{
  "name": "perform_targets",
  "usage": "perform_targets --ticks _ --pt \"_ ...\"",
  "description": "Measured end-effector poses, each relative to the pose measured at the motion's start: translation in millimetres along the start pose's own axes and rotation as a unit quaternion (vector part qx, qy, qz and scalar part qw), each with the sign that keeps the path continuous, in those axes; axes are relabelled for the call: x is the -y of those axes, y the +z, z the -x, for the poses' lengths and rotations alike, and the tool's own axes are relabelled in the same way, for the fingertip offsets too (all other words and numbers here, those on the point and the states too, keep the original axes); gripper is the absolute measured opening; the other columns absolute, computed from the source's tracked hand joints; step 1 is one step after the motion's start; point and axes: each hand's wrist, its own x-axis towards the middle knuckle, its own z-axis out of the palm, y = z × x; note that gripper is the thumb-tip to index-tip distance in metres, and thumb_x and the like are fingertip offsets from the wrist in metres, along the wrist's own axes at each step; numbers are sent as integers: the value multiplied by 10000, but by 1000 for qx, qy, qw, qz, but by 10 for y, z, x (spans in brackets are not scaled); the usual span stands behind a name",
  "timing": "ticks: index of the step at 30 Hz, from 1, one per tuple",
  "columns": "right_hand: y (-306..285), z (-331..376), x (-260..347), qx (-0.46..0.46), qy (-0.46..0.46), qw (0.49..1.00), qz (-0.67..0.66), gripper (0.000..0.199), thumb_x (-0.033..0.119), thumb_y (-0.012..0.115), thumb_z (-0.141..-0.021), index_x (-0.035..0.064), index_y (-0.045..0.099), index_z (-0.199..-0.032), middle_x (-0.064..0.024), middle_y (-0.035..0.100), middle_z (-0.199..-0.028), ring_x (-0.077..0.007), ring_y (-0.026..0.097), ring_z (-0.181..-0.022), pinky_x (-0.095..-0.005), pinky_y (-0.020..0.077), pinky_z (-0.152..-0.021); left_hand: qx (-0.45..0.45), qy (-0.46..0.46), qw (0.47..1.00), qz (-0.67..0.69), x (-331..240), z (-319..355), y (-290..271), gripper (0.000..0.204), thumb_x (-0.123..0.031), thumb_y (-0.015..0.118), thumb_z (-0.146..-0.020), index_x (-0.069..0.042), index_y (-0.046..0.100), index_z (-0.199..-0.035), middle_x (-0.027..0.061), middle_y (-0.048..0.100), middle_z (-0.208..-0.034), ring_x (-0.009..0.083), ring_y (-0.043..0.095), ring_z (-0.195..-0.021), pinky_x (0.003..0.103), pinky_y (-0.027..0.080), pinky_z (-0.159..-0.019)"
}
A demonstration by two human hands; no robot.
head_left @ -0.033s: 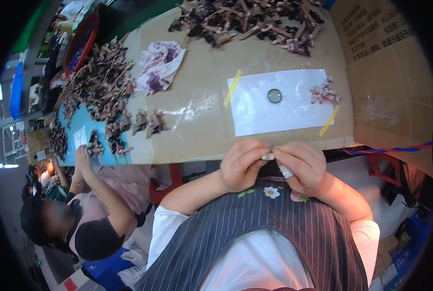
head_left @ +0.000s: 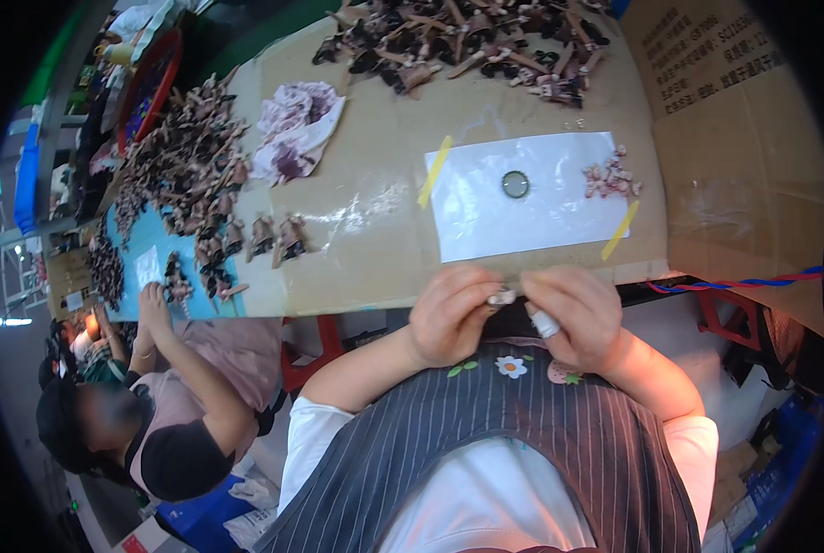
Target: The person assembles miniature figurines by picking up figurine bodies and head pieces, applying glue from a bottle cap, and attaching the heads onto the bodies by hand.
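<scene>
Close to my apron, just off the table's front edge, my left hand pinches a small pale figure piece between thumb and fingers. Beside it my right hand is closed, its fingertips near the piece; whether anything is in them I cannot make out. White tape wraps one of its fingers. Beyond my hands a white paper sheet is taped to the cardboard tabletop. On the sheet lie a round green-rimmed cap and, at its right end, a cluster of small pink-and-white pieces.
Brown-and-black figure parts are heaped at the back and left. Between them lies a crumpled stained cloth. A cardboard box wall bounds the right side. A co-worker works at the table's left end.
My right fingertips have drawn slightly away from the pale piece, which stays in my left hand and shows more of itself. The whole view has shifted a little.
</scene>
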Motion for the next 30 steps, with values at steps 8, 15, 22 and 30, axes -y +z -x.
perform_targets --ticks 8,15,22,30 --pt "-214 -180 -457 -64 237 935 255 329 -21 611 -748 34 664 -1069 -126 585 -963 -303 580 -919 -386 478 -779 9 77 996 -50 169 -67 -248 366 112 630 -801 -42 449 -1079 189 618 -1072 321 640 -911 393 534 -748" --pt "-99 -193 -486 -18 207 921 331 346 -70 595 -711 47 666 -1029 -109 567 -991 -290 561 -965 -391 481 -771 0 114 983 -142 257 -30 -444 441 132 641 -777 -52 442 -1125 165 622 -1068 300 647 -892 371 538 -717" --pt "-113 -54 -398 -112 272 951 96 198 -68 602 -824 -22 618 -1016 -149 639 -979 -250 625 -879 -322 492 -779 -47 -197 895 -397 454 -304 -1483 204 10 671 -799 -8 632 -999 169 631 -1016 344 620 -896 401 502 -766" --pt "-122 -36 -398 -119 326 937 -42 205 -72 577 -875 -37 609 -1074 -74 640 -964 -122 601 -893 -236 472 -797 97 -45 943 -317 1016 -1481 -658 188 -103 679 -828 -11 669 -992 185 634 -955 372 608 -920 413 497 -798"
